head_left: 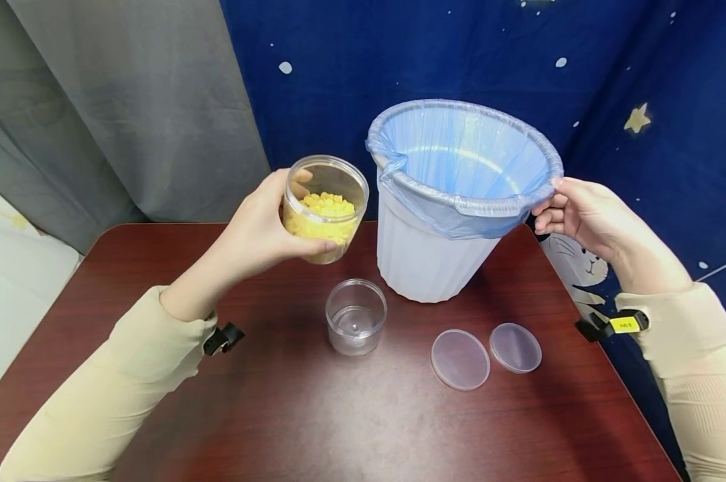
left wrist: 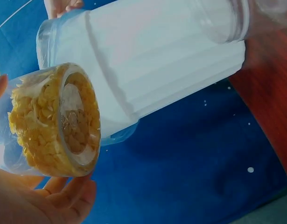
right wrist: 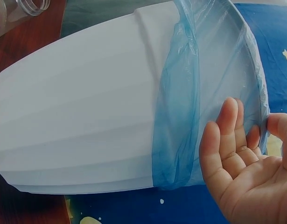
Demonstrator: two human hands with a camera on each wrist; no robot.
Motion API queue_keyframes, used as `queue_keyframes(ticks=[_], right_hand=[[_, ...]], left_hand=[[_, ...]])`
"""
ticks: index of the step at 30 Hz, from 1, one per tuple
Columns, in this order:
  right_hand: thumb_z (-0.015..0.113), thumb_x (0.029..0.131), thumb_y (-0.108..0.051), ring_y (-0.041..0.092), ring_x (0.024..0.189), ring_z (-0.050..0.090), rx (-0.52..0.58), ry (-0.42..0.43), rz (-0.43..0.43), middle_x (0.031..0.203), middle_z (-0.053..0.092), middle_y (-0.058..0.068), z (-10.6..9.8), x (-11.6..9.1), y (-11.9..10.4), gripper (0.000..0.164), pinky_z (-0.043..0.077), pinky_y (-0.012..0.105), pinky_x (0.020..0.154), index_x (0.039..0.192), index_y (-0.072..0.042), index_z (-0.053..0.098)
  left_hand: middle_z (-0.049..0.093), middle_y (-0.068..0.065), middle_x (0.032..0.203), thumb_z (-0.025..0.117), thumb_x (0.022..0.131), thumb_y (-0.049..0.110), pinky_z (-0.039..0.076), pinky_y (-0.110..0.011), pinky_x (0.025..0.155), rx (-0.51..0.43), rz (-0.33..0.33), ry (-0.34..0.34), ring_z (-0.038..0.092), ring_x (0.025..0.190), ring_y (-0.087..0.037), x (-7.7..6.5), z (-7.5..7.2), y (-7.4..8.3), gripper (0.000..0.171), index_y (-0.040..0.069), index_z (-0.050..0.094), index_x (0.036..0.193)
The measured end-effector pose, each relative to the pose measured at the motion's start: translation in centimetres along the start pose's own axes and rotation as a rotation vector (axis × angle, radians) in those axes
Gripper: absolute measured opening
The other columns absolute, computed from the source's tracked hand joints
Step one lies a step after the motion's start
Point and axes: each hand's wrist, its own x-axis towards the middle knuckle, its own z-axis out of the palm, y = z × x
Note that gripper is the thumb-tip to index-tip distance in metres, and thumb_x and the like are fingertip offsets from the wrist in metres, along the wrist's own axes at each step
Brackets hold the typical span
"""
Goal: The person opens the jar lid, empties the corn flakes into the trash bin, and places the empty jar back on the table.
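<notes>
My left hand (head_left: 260,224) grips a clear plastic jar (head_left: 322,244), tilted slightly, its open mouth uncovered. Small yellow flakes or pieces (left wrist: 38,112) fill its lower part; their kind is unclear. At the far side of the table a white ribbed trash bin (head_left: 429,258) leans, lined with a blue plastic bag (head_left: 459,150) folded over its rim. My right hand (head_left: 598,217) pinches that rim at the right, the thumb over the edge and fingers against the outside of the bag (right wrist: 176,116). The jar is left of the bin, apart from it.
A second clear jar (head_left: 355,328), uncovered, stands on the brown table (head_left: 375,428) in front of the bin. Two clear round lids, a left one (head_left: 459,359) and a right one (head_left: 516,348), lie to its right. Grey and blue curtains (head_left: 315,80) hang behind.
</notes>
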Motion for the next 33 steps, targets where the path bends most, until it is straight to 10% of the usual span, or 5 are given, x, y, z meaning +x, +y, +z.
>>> queue_keyframes(ticks=[33], right_hand=[[0.038, 0.104, -0.013, 0.023, 0.069, 0.065, -0.024, 0.034, 0.014, 0.083, 0.065, 0.013, 0.0, 0.0, 0.0, 0.025, 0.055, 0.032, 0.069, 0.1, 0.001, 0.059]], left_hand=[[0.051, -0.007, 0.114, 0.088, 0.063, 0.037, 0.045, -0.035, 0.081, 0.0, -0.071, 0.074, 0.053, 0.1, -0.02, 4.6, -2.3, 2.8, 0.092, 0.013, 0.032, 0.132]])
